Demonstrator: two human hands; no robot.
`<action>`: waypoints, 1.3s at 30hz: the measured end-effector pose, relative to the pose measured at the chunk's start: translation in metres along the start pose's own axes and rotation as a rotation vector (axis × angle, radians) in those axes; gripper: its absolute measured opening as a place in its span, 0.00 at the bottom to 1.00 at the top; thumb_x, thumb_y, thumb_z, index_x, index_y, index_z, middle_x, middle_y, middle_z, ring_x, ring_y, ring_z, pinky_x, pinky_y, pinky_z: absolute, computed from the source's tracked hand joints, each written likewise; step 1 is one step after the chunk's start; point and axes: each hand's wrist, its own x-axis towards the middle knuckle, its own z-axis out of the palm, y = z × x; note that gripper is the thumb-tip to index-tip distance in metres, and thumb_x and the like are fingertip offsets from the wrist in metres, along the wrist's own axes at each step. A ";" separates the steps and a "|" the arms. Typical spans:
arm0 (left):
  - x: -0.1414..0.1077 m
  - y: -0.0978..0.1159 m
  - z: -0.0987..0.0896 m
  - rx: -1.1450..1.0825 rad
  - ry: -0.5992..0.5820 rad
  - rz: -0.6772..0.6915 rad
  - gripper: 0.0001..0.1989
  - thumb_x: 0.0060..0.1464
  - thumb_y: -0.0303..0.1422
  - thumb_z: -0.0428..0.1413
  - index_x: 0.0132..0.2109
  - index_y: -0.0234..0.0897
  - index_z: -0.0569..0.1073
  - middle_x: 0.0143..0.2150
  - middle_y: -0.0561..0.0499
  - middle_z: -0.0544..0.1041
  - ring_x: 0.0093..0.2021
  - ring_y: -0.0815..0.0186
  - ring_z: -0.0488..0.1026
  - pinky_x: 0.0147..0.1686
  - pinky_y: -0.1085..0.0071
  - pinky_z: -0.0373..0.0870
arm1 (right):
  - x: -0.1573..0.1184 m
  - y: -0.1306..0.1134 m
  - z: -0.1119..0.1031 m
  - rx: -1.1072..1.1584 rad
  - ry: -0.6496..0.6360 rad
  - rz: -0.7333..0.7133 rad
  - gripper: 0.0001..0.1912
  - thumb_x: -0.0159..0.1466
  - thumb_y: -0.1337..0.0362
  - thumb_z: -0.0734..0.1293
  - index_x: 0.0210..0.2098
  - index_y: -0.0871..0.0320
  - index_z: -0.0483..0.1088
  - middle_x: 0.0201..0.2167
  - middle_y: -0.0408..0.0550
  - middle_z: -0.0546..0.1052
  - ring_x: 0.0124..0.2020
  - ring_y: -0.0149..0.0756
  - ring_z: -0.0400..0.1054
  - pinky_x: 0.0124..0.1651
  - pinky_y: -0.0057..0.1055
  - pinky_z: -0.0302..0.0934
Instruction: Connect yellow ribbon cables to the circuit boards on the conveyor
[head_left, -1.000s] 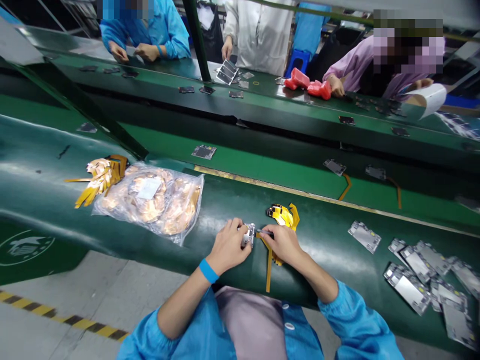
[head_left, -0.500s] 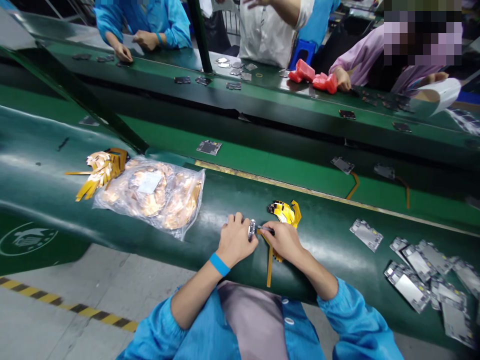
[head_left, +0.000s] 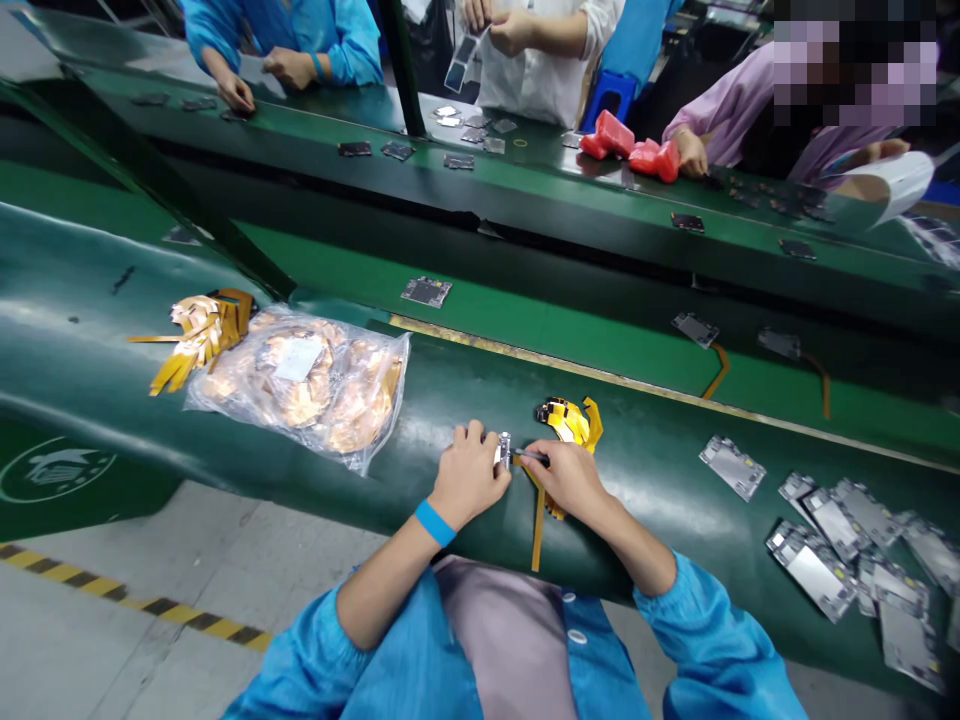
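My left hand (head_left: 469, 472) is closed around a small circuit board (head_left: 504, 450), whose right edge shows past the fingers. My right hand (head_left: 568, 478) pinches a thin dark tool, apparently tweezers (head_left: 531, 455), its tip at the board's right edge. An orange flex cable (head_left: 538, 530) hangs down the bench front just below the tool; whether it joins the board I cannot tell. Behind my right hand lies a bunch of yellow flex cables (head_left: 571, 420), partly hidden by it.
A clear bag of copper-coloured parts (head_left: 300, 385) lies left, beside loose flex cables (head_left: 202, 335). Several circuit boards (head_left: 814, 570) are piled right. Beyond the bench edge, a green conveyor belt (head_left: 540, 330) carries boards, two with orange cables. Co-workers sit opposite near red bundles (head_left: 607, 135).
Boards on the belt have shifted slightly right. My hands keep nearly the same place, the left one a touch further left. Opposite, the person in white now holds up a clear pouch.
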 end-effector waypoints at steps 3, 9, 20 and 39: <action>-0.002 -0.011 -0.004 -0.059 -0.015 0.074 0.12 0.58 0.37 0.56 0.48 0.39 0.72 0.53 0.42 0.67 0.53 0.52 0.67 0.41 0.62 0.71 | 0.000 0.000 -0.001 0.000 -0.009 0.016 0.11 0.70 0.56 0.65 0.41 0.49 0.80 0.35 0.43 0.84 0.38 0.40 0.77 0.35 0.29 0.55; -0.006 -0.022 -0.011 -0.089 -0.075 0.173 0.18 0.58 0.38 0.59 0.54 0.41 0.70 0.60 0.42 0.64 0.58 0.50 0.66 0.46 0.59 0.73 | 0.002 0.000 0.000 0.008 -0.014 0.024 0.12 0.70 0.56 0.65 0.40 0.49 0.80 0.33 0.43 0.84 0.36 0.39 0.76 0.34 0.29 0.54; 0.007 -0.025 -0.027 0.076 -0.233 0.420 0.14 0.65 0.35 0.54 0.56 0.41 0.69 0.54 0.42 0.67 0.49 0.55 0.72 0.43 0.61 0.73 | 0.005 0.008 0.001 0.088 0.004 0.035 0.12 0.69 0.55 0.65 0.38 0.51 0.80 0.32 0.43 0.83 0.35 0.39 0.75 0.35 0.30 0.54; 0.026 -0.039 -0.026 0.114 -0.121 0.781 0.17 0.56 0.33 0.60 0.54 0.43 0.73 0.50 0.43 0.70 0.49 0.53 0.66 0.40 0.63 0.66 | 0.003 0.013 -0.005 0.079 -0.025 0.026 0.11 0.68 0.56 0.66 0.39 0.51 0.80 0.31 0.43 0.82 0.31 0.37 0.72 0.34 0.29 0.54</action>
